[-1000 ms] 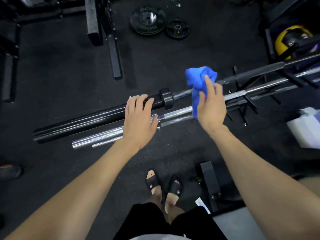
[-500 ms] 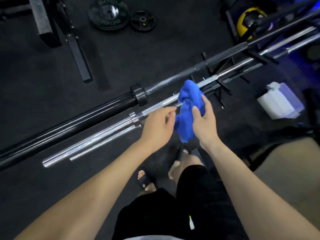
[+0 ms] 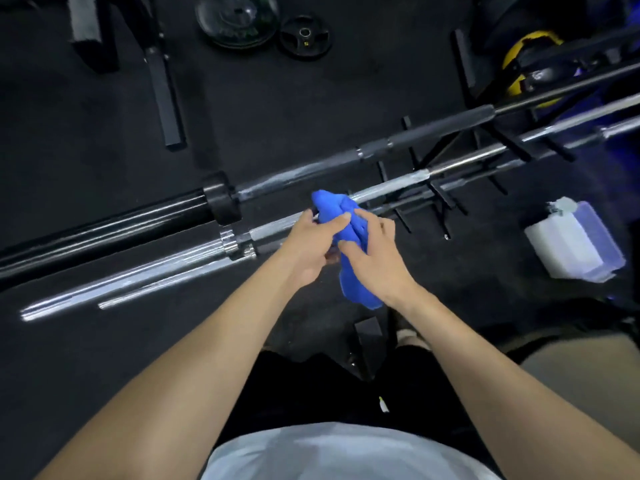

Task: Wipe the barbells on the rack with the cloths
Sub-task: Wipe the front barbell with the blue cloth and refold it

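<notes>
Dark rubber gym floor (image 3: 86, 150) all around, seen from above. Far left: black barbell sleeve (image 3: 104, 223) running in from the edge to a thick black collar (image 3: 221, 202), with a grey shaft continuing up and to the right. Just below it, chrome barbell (image 3: 131, 282) lying parallel, its bright sleeve ending at a chrome collar near the hands, and a thinner chrome bar end (image 3: 166, 285) beside that. Farther back on the floor, upper centre: large black weight plate (image 3: 237, 19) and a smaller black plate (image 3: 304, 36) just beside it. Centre: left hand (image 3: 308, 247) and right hand (image 3: 377, 258) close together over the chrome bar, both grasping the blue cloth (image 3: 349, 251), bunched between them; left thumb laid across the cloth's upper part, right fingers curled round its middle, loose end hanging below the right wrist. Whether the cloth touches the bar: cannot tell. Right of the hands: black rack (image 3: 440, 199) with short pegs carrying the bars, shafts running on toward the upper right. Upper right: yellow object (image 3: 519, 64), partly hidden behind dark frame parts. Right edge: white and translucent plastic container (image 3: 575, 244) on the floor, well apart from the hands. Bottom: bare forearms, black shorts, pale shirt hem.
</notes>
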